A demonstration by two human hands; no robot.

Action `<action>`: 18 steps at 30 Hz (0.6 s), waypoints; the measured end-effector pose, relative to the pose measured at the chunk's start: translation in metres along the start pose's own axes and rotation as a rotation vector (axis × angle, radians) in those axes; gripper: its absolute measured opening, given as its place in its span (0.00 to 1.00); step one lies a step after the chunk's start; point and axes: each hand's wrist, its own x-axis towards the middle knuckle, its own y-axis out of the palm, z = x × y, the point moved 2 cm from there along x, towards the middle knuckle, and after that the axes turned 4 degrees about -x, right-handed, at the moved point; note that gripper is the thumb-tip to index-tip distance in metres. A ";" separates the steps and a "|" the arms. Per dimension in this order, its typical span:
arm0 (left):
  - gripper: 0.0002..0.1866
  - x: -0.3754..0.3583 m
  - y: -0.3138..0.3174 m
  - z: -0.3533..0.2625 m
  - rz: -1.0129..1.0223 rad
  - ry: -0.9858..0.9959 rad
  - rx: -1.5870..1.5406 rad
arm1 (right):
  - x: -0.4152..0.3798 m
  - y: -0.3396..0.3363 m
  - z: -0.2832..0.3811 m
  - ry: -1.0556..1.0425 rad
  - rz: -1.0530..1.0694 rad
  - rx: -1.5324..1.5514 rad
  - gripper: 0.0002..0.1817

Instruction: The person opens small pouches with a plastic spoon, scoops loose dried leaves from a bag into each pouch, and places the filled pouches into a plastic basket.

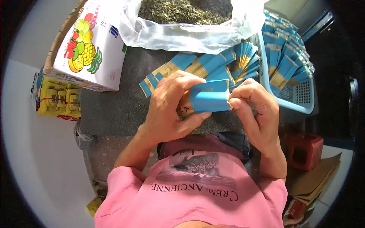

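Observation:
My left hand (165,104) is wrapped round a blue and gold packet (211,95), with the thumb along its lower side and the fingers behind it. The packet lies sideways, its blue end toward my right hand (260,110). Thumb and forefinger of that hand are pinched together right at this end. A thin, pale looped piece (259,107) sticks out from the pinch toward the palm; I cannot tell what it is. More flat packets (213,62) of the same blue and gold lie fanned out on the dark table (110,108) just beyond my hands.
A clear plastic bag (171,38) of dried leaves (182,11) stands at the back. To its left is a white carton (102,49) with printed fruit. At right, a light blue basket (294,104) holds many filled packets (285,70). A red plastic container (306,150) stands lower right.

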 end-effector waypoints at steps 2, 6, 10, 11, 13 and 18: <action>0.27 0.010 -0.001 0.001 -0.013 -0.052 -0.043 | 0.009 -0.006 0.007 0.115 0.045 0.056 0.07; 0.25 0.030 -0.009 0.006 -0.030 -0.064 -0.032 | 0.039 -0.016 0.003 0.306 0.020 0.432 0.12; 0.22 0.051 -0.017 0.011 -0.066 -0.129 -0.111 | 0.067 -0.023 0.006 0.243 0.073 0.396 0.13; 0.22 0.056 -0.018 0.015 -0.066 -0.169 -0.148 | 0.075 -0.025 0.006 0.204 0.081 0.342 0.14; 0.21 0.066 -0.022 0.017 -0.083 -0.203 -0.188 | 0.092 -0.028 0.008 0.116 0.098 0.235 0.15; 0.23 0.096 -0.044 0.039 -0.188 -0.179 -0.228 | 0.136 -0.051 -0.004 0.175 -0.117 0.202 0.16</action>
